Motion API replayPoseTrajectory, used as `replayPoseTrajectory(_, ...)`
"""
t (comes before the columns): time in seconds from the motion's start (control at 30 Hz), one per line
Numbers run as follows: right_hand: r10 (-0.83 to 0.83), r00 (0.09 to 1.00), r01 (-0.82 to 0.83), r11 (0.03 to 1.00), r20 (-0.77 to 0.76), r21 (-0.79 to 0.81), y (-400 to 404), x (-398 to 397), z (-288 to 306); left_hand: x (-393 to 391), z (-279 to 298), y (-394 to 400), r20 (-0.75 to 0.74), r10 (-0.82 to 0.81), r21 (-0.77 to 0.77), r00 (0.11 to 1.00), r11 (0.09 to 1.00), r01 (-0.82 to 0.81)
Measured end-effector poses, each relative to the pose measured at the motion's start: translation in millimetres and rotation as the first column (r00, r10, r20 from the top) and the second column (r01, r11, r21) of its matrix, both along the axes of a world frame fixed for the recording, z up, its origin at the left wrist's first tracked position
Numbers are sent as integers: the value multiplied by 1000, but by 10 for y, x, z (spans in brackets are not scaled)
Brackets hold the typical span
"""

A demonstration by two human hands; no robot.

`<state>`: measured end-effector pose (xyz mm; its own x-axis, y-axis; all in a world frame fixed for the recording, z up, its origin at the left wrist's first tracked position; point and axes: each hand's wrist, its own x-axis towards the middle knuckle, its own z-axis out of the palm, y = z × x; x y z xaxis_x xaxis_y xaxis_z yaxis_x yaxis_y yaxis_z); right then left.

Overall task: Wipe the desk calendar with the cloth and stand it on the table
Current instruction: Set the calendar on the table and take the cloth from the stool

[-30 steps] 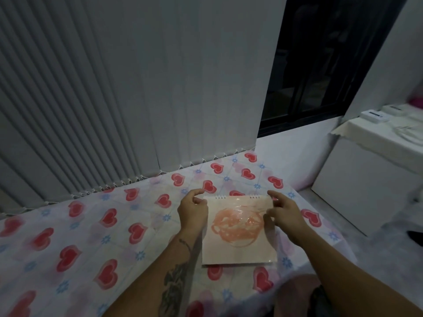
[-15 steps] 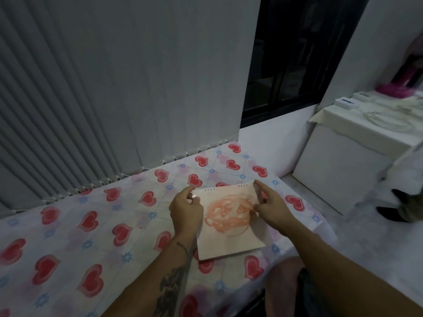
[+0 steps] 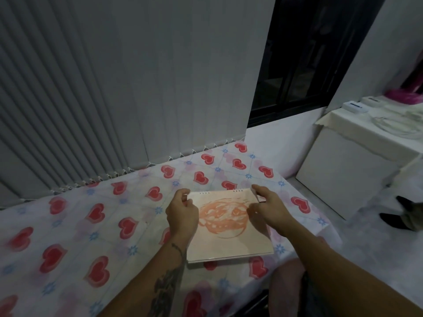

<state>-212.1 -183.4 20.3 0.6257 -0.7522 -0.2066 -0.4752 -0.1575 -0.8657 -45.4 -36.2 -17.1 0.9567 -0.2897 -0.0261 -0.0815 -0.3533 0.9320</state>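
Note:
The desk calendar, pale peach with an orange round drawing and a spiral top edge, lies nearly flat on the heart-patterned tablecloth near the table's right end. My left hand pinches its upper left corner. My right hand pinches its upper right corner, where the top edge is raised slightly off the table. No cloth is in view.
Grey vertical blinds hang right behind the table. A dark window is at the back right. A white cabinet with small white boxes stands to the right across a strip of floor. My knee shows below the table's edge.
Both hands keep hold of the calendar's top corners. The calendar has shifted slightly on the table and its far edge has lifted a little. The view has swung to the right.

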Motion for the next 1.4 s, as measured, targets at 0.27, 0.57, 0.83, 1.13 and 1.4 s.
replayPoseTrajectory(0.27,43,998,-42,999,-53,22,115,-18,-170,-7,-321,124,-91,-152,112,984,980,162)
replayPoseTrajectory(0.57,114,966,-99,992,-233,73,341,-153,-668,-57,-653,362,-95,-230,315,969,916,248)
replayPoseTrajectory(0.83,105,960,-103,994,-258,20,233,-364,-675,-148,-562,307,106,-206,375,973,914,153)
replayPoseTrajectory(1.13,-61,924,50,998,-378,-39,-120,-1677,-501,-1207,-264,-336,326,-488,102,810,870,483)
replayPoseTrajectory(1.4,93,866,-128,991,-492,-37,16,-2809,-707,-2831,-923,-285,-71,-860,454,505,423,784)
